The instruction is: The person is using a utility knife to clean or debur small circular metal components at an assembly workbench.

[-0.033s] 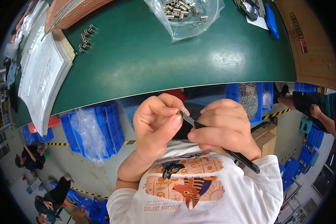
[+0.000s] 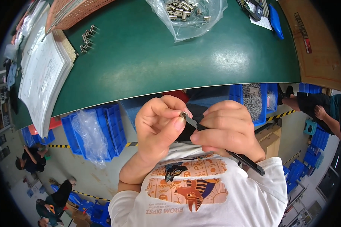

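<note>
Head view: a small silver metal sleeve (image 2: 183,114) is pinched in the left hand (image 2: 159,126) below the green worktop (image 2: 170,60); a black-handled blade tool (image 2: 219,145), gripped by the right hand (image 2: 227,130), is being applied to it, so steady, careful pressure seems needed next.

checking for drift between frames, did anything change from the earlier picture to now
Nothing visibly changed: the left hand pinches the small metal part against the tip of the black tool held in the right hand, as before.
</note>
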Tool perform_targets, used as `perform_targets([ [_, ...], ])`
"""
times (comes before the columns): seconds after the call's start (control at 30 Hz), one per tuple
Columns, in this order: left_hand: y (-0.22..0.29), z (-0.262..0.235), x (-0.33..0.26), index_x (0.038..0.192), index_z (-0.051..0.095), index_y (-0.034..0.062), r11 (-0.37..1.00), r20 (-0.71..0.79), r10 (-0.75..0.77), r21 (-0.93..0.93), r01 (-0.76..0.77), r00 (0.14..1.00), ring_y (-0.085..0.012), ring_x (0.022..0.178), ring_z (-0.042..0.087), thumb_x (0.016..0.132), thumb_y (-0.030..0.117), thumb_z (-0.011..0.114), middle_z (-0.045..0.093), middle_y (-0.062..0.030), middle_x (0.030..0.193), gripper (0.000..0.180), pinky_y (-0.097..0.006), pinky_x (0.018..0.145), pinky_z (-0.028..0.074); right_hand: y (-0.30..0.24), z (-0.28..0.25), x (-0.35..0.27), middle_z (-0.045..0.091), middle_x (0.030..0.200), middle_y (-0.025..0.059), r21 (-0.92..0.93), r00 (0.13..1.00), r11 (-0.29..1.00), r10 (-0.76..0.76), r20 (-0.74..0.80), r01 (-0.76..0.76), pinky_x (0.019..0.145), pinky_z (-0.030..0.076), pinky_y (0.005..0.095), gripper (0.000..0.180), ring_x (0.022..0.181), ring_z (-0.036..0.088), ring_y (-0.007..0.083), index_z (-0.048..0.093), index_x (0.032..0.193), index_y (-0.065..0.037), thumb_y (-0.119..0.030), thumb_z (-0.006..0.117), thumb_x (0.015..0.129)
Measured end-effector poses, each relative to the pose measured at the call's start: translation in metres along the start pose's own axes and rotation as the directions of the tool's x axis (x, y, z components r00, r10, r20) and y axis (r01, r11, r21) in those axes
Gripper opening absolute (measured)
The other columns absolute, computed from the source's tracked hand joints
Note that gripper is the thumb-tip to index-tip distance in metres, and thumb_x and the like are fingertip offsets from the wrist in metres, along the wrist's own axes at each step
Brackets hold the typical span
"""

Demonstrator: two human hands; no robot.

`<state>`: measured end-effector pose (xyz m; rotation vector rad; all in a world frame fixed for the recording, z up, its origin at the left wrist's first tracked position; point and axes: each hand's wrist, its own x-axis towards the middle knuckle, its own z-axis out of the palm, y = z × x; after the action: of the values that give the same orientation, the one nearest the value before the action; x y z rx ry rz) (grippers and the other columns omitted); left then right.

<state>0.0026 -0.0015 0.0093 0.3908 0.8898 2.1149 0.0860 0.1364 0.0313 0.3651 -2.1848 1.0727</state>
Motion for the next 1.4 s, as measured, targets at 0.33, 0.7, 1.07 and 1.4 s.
perform_targets([
  [0.33,-0.0014,-0.0023,-0.0011,0.083,0.05,0.0026,1.0,0.013,0.007,-0.011,-0.007,1.0,-0.0163,0.083,0.052,0.073,-0.008,0.054,0.051,-0.0131,0.092,0.015,-0.027,0.074,0.042,-0.0012,0.0032,0.0003,0.05,0.056,0.0007,-0.029,1.0,0.999,0.022,0.005,-0.022,0.05,0.043,0.0243,0.018,0.049,0.05,0.0133,0.061,0.077,-0.006,-0.018,0.065,0.064],
  [0.7,-0.0028,-0.0017,-0.0008,0.083,0.051,0.0024,0.998,0.001,0.042,0.04,-0.042,0.999,-0.0161,0.084,0.052,0.072,-0.01,0.053,0.051,-0.0131,0.092,0.017,-0.027,0.073,0.042,-0.0042,0.0006,-0.0012,0.051,0.056,0.0003,-0.069,1.0,0.997,0.017,-0.016,-0.018,0.052,0.044,0.0238,0.018,0.049,0.051,0.0123,0.06,0.075,-0.006,-0.018,0.064,0.062],
  [1.07,-0.0025,-0.0019,-0.0008,0.082,0.051,0.0024,0.997,0.012,0.057,0.055,-0.058,0.998,-0.0158,0.084,0.052,0.072,-0.01,0.053,0.051,-0.013,0.091,0.017,-0.027,0.074,0.043,-0.0031,0.0044,-0.0013,0.05,0.057,0.0011,-0.157,1.0,0.988,-0.01,-0.013,0.008,0.05,0.044,0.024,0.02,0.049,0.051,0.013,0.06,0.074,-0.006,-0.014,0.063,0.055],
  [1.4,-0.0004,-0.0019,0.0006,0.082,0.05,0.0024,0.996,0.002,0.055,0.076,-0.055,0.998,-0.0156,0.082,0.052,0.072,-0.01,0.054,0.051,-0.0129,0.091,0.016,-0.026,0.073,0.042,-0.0023,0.0036,-0.0027,0.05,0.056,0.0018,-0.08,0.999,0.997,-0.004,-0.034,0.002,0.048,0.043,0.0232,0.021,0.047,0.05,0.0133,0.059,0.071,-0.006,-0.012,0.062,0.052],
])
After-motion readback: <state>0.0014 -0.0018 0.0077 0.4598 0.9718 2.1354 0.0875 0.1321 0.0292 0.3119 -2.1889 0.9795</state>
